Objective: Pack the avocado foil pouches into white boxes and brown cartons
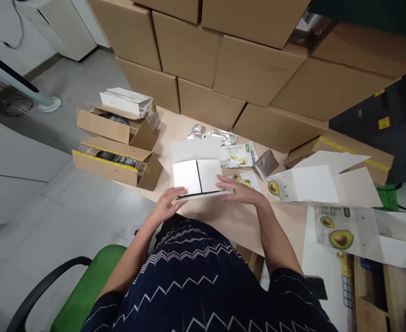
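Note:
A white carton [186,176] lies on the table in front of me. Its two inner flaps are folded in and nearly meet along a dark gap, and a wide lid flap [196,150] stands up at the far side. My left hand [169,203] grips the near left corner, fingers on top and thumb at the front edge. At the near right corner my right hand [241,191] holds the carton the same way. The folded flaps hide what is inside. Right beside it lie printed avocado pouches [239,156] and a silver packet [266,164].
Two open brown boxes [108,173] with dark items stand at the left. An open white carton [315,184] is at the right, beside an avocado-printed carton [334,230]. Stacked brown boxes [209,99] wall off the back. A green chair [88,286] stands behind me at left.

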The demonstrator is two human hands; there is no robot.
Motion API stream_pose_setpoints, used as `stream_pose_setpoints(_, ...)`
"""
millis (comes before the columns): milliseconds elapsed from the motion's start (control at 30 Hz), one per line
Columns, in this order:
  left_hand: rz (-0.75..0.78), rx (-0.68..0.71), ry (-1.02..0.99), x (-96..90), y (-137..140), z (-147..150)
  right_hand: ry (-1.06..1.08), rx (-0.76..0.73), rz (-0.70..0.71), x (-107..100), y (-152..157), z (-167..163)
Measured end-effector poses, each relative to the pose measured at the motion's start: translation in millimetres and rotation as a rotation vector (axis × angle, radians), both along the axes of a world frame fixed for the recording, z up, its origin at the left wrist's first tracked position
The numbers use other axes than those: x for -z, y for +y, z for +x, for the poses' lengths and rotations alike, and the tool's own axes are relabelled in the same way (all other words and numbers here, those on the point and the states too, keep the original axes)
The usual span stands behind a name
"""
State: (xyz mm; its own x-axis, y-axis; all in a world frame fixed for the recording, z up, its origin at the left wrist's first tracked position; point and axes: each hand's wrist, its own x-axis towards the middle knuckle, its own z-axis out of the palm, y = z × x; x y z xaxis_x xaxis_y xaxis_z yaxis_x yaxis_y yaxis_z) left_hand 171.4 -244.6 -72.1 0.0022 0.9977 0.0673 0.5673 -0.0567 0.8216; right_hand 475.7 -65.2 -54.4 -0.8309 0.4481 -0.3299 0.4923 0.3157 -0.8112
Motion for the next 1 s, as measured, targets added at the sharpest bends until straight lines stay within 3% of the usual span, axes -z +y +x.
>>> stream_pose_setpoints(167,0.046,-0.427,0.009,17.6,19.0,4.6,0.062,0.281,0.255,12.3,-2.7,-26.3)
stream_pose_setpoints(267,0.015,-0.494,0.069,22.9,33.4,-0.9,0.054,0.437,0.316,20.9,-1.9,-42.3)
stream_pose_setpoints(433,-0.035,-0.328,0.144,21.1,56.5,-23.6,0.015,0.575,0.166,28.3,1.8,-48.1)
stream_pose_setpoints(533,-0.035,-0.216,0.177,17.5,62.7,-33.2,0.043,0.578,0.003,28.8,4.7,-43.4)
stream_pose_setpoints(633,0.002,-0.199,0.199,14.3,61.0,-39.2,0.102,0.568,-0.093,28.7,6.5,-40.0)
stream_pose_setpoints(1000,-0.012,0.008,0.405,8.4,42.8,-49.2,0.26,0.527,-0.06,43.2,8.9,-23.1)
